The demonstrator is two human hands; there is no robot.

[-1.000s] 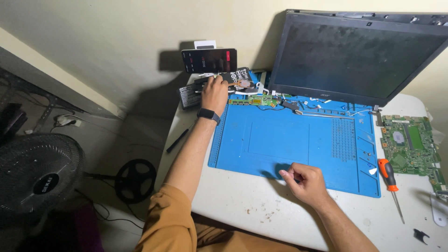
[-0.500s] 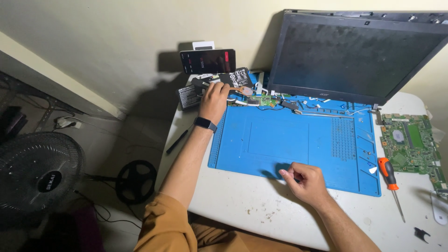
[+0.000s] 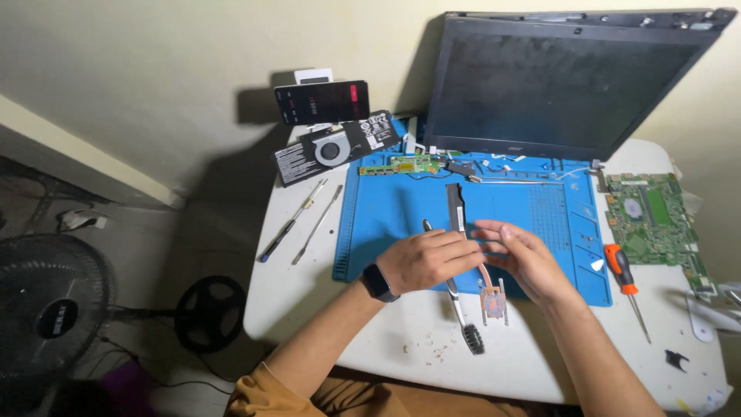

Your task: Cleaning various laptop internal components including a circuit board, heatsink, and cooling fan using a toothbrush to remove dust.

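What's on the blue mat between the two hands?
In the head view, a copper heat pipe runs between the left hand and right hand on the blue mat.

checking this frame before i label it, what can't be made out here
Head view, the only one:
- Heat pipe: its middle is hidden by the left hand and right hand.
- Brush: handle covered by the left hand.
- Green circuit board: parts too small to tell.
- Laptop screen: dark.

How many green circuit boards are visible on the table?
2. A long narrow green board lies at the top edge of the blue mat, below the cooling fan. A bigger green board lies right of the mat. Others may be hidden behind the hands.
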